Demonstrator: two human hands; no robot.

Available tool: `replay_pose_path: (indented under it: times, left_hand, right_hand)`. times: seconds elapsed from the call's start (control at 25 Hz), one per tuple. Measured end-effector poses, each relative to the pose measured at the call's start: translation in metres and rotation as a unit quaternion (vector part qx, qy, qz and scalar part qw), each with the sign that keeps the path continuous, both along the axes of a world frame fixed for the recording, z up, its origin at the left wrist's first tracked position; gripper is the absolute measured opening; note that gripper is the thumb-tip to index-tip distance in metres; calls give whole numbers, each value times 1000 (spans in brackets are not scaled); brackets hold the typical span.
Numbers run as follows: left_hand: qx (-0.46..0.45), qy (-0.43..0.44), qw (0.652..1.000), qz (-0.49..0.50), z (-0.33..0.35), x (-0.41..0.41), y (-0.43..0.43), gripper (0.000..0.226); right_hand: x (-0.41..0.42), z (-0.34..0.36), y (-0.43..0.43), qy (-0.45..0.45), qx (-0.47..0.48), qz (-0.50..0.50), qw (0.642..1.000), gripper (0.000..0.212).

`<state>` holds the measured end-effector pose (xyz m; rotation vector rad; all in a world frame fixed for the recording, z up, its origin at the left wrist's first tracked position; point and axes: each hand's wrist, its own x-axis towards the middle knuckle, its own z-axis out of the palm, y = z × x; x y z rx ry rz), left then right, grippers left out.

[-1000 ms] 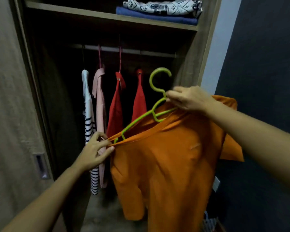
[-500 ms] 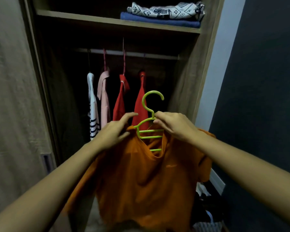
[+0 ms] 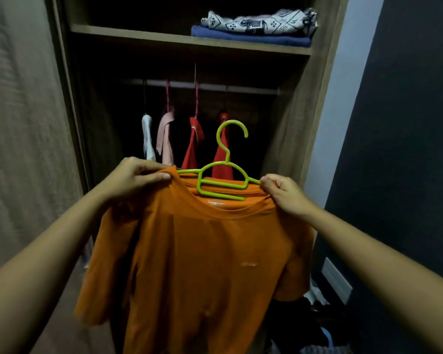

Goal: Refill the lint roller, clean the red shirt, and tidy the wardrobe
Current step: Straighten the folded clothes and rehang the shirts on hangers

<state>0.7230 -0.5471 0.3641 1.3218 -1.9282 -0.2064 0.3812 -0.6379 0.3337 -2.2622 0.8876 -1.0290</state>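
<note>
An orange T-shirt (image 3: 210, 256) hangs on a lime-green hanger (image 3: 224, 175) in front of the open wardrobe. My left hand (image 3: 136, 176) pinches the shirt's left shoulder. On the other side, my right hand (image 3: 284, 194) grips the right shoulder over the hanger's end. The hanger's hook points up, free of the rail (image 3: 251, 88). Behind it two red shirts (image 3: 193, 146) hang on that rail. No lint roller is in view.
A pink garment (image 3: 165, 139) and a white striped one (image 3: 147, 136) hang left of the red shirts. Folded clothes (image 3: 256, 29) lie on the upper shelf (image 3: 138, 35). A sliding door (image 3: 23, 123) stands left, a dark wall (image 3: 407, 123) right, with clutter (image 3: 317, 325) on the floor.
The shirt has been spread square on the hanger. My hands moved apart from the collar to the two shoulders, and the shirt now faces me flat.
</note>
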Motion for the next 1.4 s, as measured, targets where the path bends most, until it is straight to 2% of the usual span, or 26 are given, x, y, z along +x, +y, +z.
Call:
replay_pose_path:
  times: [0.12,0.2,0.28,0.36,0.44,0.52,0.56,0.6,0.64,0.68,0.76,0.8,0.88,0.96,1.04,1.2,1.28,1.32,1.4]
  left_hand:
    - [8,12,1000,11,-2,7,10,38]
    - [-5,1,999,36,-7,11,12,50]
    - [-27,33,998,54,-12,11,14,45]
    - [-15,48,997,54,-9,9,19,25]
    - [22,49,996,66,-1,2,24,10]
    - [1,29,992,120,5,-11,24,16]
    - [-24,13,987,161,6,-23,22,17]
    - [-43,2,979,201,4,-37,18,17]
    - [-52,-1,971,234,1,-52,14,17]
    - [-50,-5,964,259,-3,-68,9,18]
    - [-38,-21,956,291,-16,-98,-3,22]
    - [-35,-23,954,298,-22,-110,-10,23]
    - [-35,-10,955,295,-31,-130,-23,24]
    - [-30,16,956,290,-34,-146,-33,24]
    - [-23,25,957,288,-30,-160,-44,23]
    - [33,29,974,222,-9,-166,-73,28]
    - [78,28,985,151,9,-160,-89,37]
    - [74,36,987,136,17,-156,-97,41]
    - [18,54,984,166,33,-147,-121,41]
  right_hand:
    - [3,8,-1,-5,14,8,1000,32]
    - [0,13,-3,-34,59,55,996,37]
    - [-4,19,-5,-9,69,83,994,42]
    - [-6,25,-5,75,12,42,996,31]
    - [-4,29,-5,99,-36,-36,994,24]
    - [7,31,-2,121,-122,-148,974,33]
    - [15,30,1,119,-141,-173,968,38]
    - [26,27,3,103,-125,-163,973,40]
    - [40,25,8,66,-60,-131,987,35]
    - [53,24,13,9,45,-94,995,26]
    - [71,27,19,-87,259,-27,961,10]
    - [73,30,17,-117,325,-14,938,10]
    - [71,32,5,-154,390,-27,908,15]
    - [66,35,-7,-173,411,-51,894,28]
    - [65,39,-24,-198,408,-72,888,26]
    - [69,50,-60,-255,345,-114,896,33]
    - [70,56,-77,-284,309,-154,895,24]
    - [70,59,-85,-293,309,-170,888,19]
    - [69,64,-105,-323,333,-187,866,15]
